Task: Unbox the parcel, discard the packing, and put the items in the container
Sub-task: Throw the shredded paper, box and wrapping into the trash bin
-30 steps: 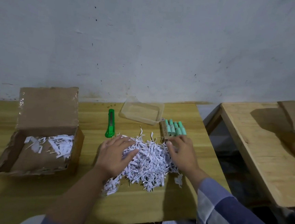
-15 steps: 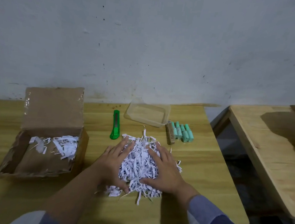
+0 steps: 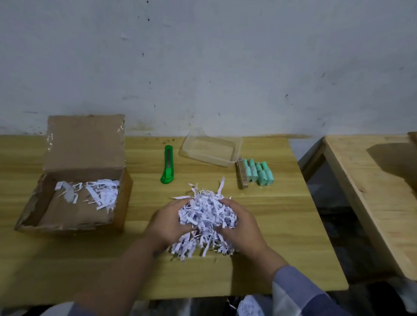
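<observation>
Both hands gather a heap of shredded paper at the front middle of the tabletop.

The left hand and right hand cup the white shredded paper packing from either side, fingers curled closed into it, each grip full of strips; loose strips trail down onto the wooden tabletop beneath. To the left sits the open cardboard box, flap raised at the back, with a few paper strips in its far part. Behind the hands lies a green utility knife, and right of it an empty clear plastic container near the wall. Just right of the container rest the unpacked items: a slim brown box and a cluster of mint-green tubes, touching one another.
</observation>
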Action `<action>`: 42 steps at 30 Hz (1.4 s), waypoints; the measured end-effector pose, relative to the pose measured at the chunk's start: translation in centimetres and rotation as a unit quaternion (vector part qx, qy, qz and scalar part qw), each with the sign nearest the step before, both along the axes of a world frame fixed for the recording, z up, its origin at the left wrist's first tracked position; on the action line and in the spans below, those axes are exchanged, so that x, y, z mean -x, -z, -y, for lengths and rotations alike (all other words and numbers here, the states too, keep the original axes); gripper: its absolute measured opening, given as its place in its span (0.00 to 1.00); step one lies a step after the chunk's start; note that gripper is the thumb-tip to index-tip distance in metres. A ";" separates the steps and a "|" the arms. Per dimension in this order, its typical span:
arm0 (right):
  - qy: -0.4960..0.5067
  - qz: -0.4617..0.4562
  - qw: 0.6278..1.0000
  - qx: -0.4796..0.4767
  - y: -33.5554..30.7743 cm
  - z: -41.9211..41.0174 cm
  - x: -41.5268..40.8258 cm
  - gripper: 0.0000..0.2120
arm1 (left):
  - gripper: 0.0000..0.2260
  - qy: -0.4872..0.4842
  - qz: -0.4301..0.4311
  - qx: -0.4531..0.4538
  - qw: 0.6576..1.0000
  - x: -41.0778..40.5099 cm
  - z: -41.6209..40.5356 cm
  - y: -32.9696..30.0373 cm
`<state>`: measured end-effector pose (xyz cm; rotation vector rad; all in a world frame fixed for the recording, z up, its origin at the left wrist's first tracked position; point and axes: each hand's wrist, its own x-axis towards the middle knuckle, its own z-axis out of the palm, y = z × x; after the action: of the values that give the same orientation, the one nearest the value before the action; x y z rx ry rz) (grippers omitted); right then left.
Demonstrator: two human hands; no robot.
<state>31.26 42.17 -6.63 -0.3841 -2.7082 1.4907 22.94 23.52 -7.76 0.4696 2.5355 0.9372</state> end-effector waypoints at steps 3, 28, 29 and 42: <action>0.035 -0.002 0.998 0.042 -1.8 0.2 -1.6 0.29 | 0.35 -0.032 0.017 -0.033 0.999 -1.8 -0.7 -1.0; 0.233 0.089 0.965 0.075 2.3 -7.6 -31.4 0.27 | 0.32 0.202 0.093 -0.062 0.973 -26.2 -11.8 2.2; 0.220 0.107 0.968 0.049 3.5 -8.2 -31.9 0.28 | 0.31 0.220 0.084 -0.041 0.971 -26.7 -12.1 3.3; 0.162 0.241 0.955 0.063 17.4 -12.6 -31.6 0.36 | 0.36 0.157 0.174 0.037 0.971 -29.7 -15.8 17.6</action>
<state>62.88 54.79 -24.03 -1.2834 -2.6830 1.6426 52.68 39.36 -25.36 0.6049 2.0964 0.7302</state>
